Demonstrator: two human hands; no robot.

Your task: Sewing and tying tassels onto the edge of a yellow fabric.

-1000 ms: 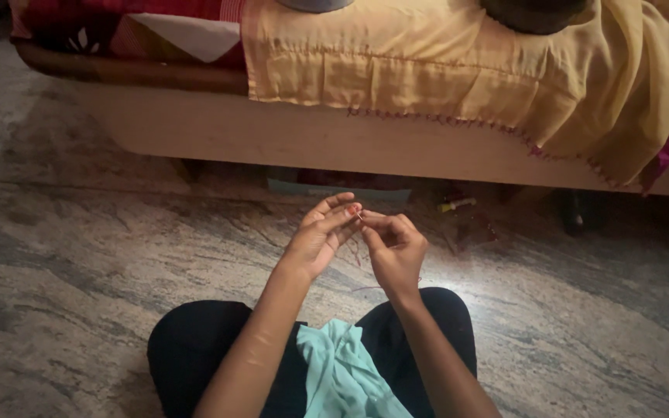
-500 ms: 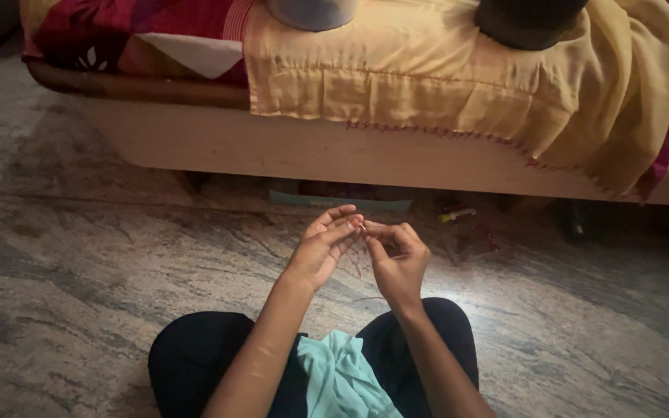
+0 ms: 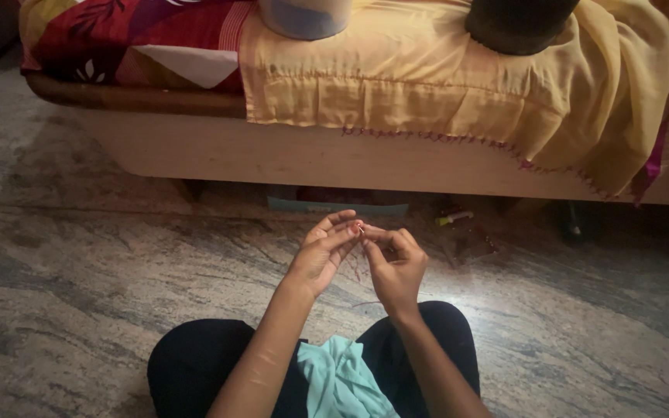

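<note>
The left hand (image 3: 323, 251) and right hand (image 3: 396, 263) are raised above the lap, fingertips meeting at one point. A very small item (image 3: 361, 228), too small to identify, sits pinched between the thumb and forefinger tips of both hands; its long axis and pointing direction cannot be told. The remaining fingers are loosely curled. A teal cloth (image 3: 338, 379) lies on the lap. A yellow fabric (image 3: 443, 85) drapes over the bed edge (image 3: 272, 155) beyond.
</note>
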